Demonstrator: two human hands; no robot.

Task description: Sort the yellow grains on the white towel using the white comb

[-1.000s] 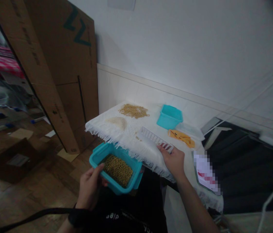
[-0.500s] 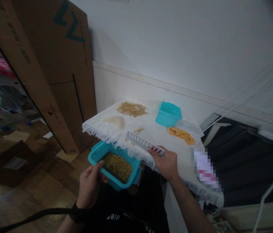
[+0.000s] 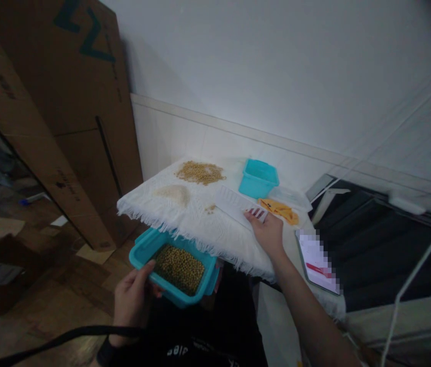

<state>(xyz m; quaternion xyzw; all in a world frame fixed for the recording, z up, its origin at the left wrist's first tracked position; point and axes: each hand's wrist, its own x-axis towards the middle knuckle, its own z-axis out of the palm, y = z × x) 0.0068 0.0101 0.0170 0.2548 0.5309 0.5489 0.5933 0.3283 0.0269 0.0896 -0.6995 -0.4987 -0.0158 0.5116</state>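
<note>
The blue-green tub (image 3: 172, 294) is in front of the body, just right of the L hand (image 3: 133, 290), w/ lots of yellow beans (image 3: 181, 266) in it. L hand grips its near side, thumb on the rim; the fingers below are mostly hidden. The tub's far side is tucked under the fringe of the white tablecloth (image 3: 219, 232). R hand (image 3: 269, 232) is closed on one end of a white slotted tray (image 3: 232, 206), held over the cloth; can't tell if it touches. Prob. a sweeping step: a few loose beans (image 3: 210, 208) lie just past the tray's far end, left of R hand, and the tub is by the edge. Next move calls for the tray behind those beans, then a slow pull to the tub, L hand steady, b/c beans may roll. Only cloth lies b/w tray and fringe, so OK room on that side. Left of the loose beans is a pale grain heap (image 3: 173, 194), easy to bump; farther from both hands, a big bean pile (image 3: 200, 173) by the wall (image 3: 257, 76). Beyond R hand it's tight: orange cloth (image 3: 279, 210), clear lid (image 3: 292, 198), 2nd blue-green tub (image 3: 257, 189). Right of R hand, near the side edge, a phone or tablet (image 3: 314, 260), screen blurred. Tall cardboard box (image 3: 66, 102) is well left of L hand.
</note>
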